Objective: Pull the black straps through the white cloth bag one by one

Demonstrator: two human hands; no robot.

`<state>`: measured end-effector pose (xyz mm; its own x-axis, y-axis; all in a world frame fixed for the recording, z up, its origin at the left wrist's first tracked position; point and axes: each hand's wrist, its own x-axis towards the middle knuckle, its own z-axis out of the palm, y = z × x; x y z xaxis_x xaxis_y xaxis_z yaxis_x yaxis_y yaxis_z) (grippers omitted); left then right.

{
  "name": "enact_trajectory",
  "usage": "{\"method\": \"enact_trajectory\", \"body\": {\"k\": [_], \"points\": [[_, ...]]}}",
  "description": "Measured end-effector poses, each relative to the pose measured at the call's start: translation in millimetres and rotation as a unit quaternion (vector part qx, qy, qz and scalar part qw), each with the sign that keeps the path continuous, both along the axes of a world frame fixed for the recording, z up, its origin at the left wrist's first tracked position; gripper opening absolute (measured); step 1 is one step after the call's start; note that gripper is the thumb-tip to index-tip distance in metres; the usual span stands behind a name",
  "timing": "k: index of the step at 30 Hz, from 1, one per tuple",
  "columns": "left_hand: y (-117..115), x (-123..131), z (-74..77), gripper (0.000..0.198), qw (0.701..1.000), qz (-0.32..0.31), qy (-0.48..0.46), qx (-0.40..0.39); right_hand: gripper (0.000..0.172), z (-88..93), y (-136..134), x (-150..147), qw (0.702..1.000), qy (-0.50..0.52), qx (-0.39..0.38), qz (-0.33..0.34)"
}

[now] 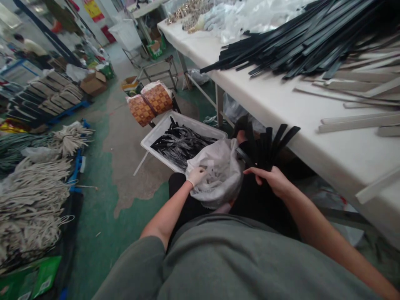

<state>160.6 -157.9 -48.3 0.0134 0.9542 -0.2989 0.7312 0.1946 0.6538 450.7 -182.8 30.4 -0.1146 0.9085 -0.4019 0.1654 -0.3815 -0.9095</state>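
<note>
In the head view, my right hand is closed around a bundle of black strips, whose free ends fan out upward. My left hand, with a pale covering over it, is at the left side of the opening of a whitish plastic bag. Its fingers look curled together; whatever they hold is too small or hidden to name. The bag rests between my knees, its small pale contents blurred. Just beyond it, a white plastic bin contains many loose black strips.
On the right, a white-covered table bears long black straps and beige strips. A checkered roll sits behind the bin. Bundled beige cords lie at left. A person is in the far left background.
</note>
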Motion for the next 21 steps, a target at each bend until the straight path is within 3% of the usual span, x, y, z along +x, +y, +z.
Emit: {"method": "enact_trajectory", "body": {"k": [3, 8, 11, 17, 21], "points": [[-8.9, -2.6, 7.8, 0.019, 0.997, 0.020, -0.073, 0.022, 0.037, 3.2, -7.0, -3.5, 0.995, 0.084, -0.045, 0.005], [-32.6, 0.1, 59.1, 0.021, 0.956, 0.015, -0.279, 0.092, 0.040, 16.5, -13.7, -15.5, 0.981, 0.180, -0.054, 0.046], [-46.6, 8.4, 86.4, 0.021, 0.953, -0.024, -0.286, 0.096, 0.040, 32.2, -15.1, -32.2, 0.975, 0.207, -0.034, 0.075], [-55.5, 21.2, 116.7, 0.014, 0.946, -0.089, -0.264, 0.166, 0.033, 60.0, -13.4, -60.4, 0.971, 0.223, 0.057, 0.066], [-48.5, 9.3, 146.5, 0.007, 0.904, -0.161, -0.234, 0.318, 0.027, 55.2, -8.4, -56.7, 0.964, 0.265, -0.030, 0.011]]}}
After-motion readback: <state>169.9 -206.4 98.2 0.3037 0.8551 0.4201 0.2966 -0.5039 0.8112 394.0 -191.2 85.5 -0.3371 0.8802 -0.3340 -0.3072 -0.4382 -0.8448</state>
